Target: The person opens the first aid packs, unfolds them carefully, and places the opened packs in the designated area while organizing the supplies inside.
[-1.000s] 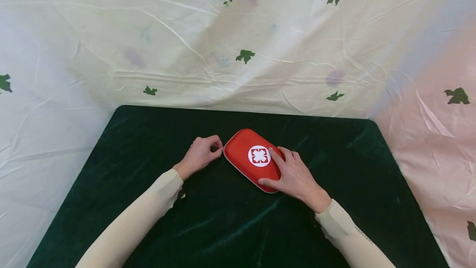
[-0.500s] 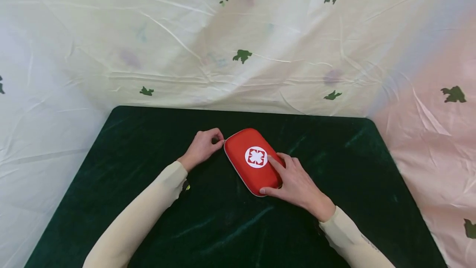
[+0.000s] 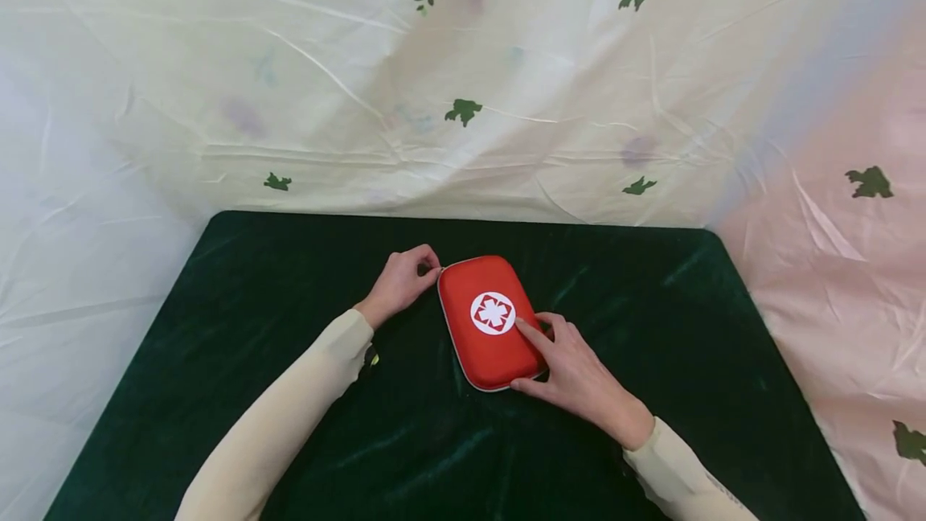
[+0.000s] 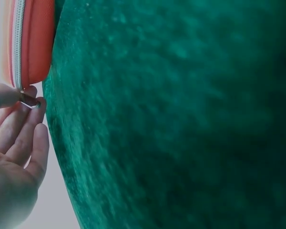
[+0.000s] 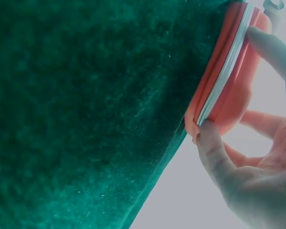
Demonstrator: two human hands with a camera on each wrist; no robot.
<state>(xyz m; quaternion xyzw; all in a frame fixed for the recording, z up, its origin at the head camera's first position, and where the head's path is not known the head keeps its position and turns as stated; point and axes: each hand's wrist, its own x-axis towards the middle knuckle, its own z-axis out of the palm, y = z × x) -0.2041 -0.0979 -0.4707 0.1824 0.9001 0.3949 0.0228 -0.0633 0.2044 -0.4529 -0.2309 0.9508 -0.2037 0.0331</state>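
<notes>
A red zippered hard case [image 3: 481,356] lies on the dark green cloth, its top bearing a white round emblem with a cross-like mark. At its far left corner, my left hand [image 3: 401,284] pinches the zipper pull [image 4: 29,99] between thumb and fingertips. The pale zipper [image 4: 17,45] runs along the case's side and looks closed in the left wrist view. My right hand [image 3: 582,376] grips the near right corner, thumb at the near edge and a finger reaching onto the top. In the right wrist view, the zipper track [image 5: 226,71] passes by those fingers.
Dark green velvety cloth covers the table [image 3: 325,441]. A pale curtain [image 3: 347,103] with green leaf prints hangs right behind its far edge and at both sides.
The case has turned clockwise, its near end swinging left and toward me. Both hands have moved along with it, keeping their holds. The head view has shifted slightly.
</notes>
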